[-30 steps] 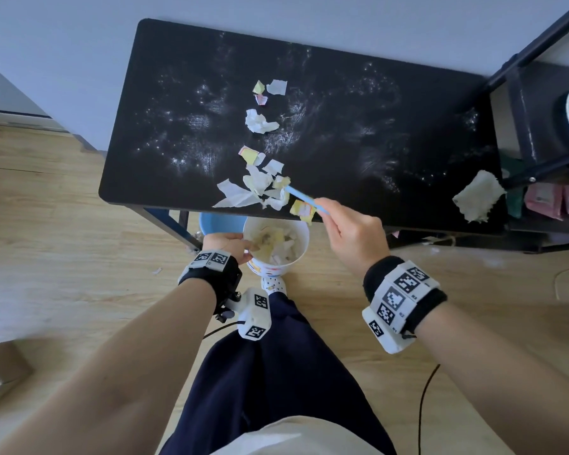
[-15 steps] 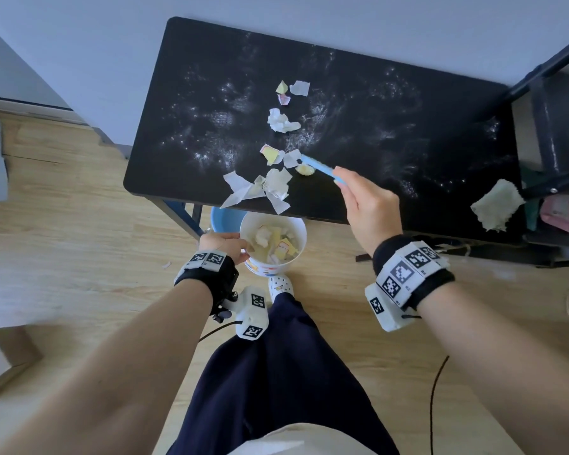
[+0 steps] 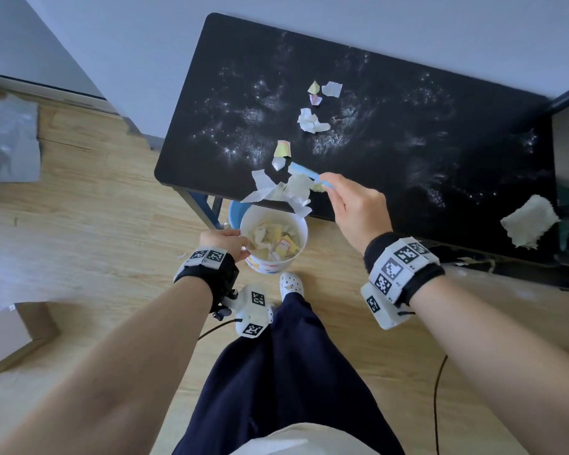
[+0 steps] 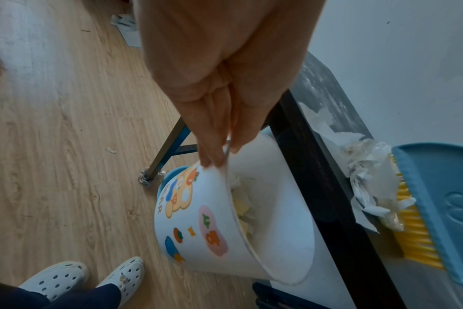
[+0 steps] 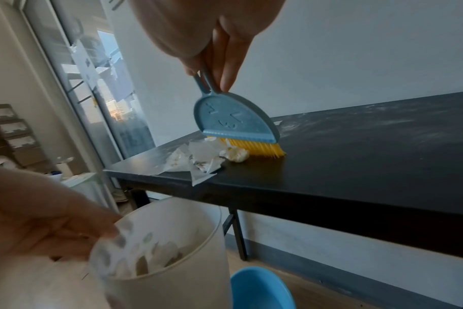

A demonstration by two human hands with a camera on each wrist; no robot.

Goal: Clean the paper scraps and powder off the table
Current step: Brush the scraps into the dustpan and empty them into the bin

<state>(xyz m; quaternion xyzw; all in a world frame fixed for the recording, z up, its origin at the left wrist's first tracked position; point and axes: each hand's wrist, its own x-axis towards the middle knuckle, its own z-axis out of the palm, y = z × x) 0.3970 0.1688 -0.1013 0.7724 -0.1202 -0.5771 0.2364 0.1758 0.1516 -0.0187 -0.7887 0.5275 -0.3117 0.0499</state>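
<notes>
Our right hand pinched the brush by its handle, bristles touching scraps heaped at the table's near edge. Our left hand pinched the rim of the bucket, held just below that edge. More scraps and powder lay farther back.

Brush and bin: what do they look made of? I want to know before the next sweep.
Brush: blue head and loop handle look like moulded matte plastic, with raised marks on the back; the yellow bristles look like stiff synthetic fibre, straight and even.
Bin: thin white wall with a smooth, slightly glossy finish and printed cartoon stickers; probably plastic, possibly coated paperboard.
</notes>
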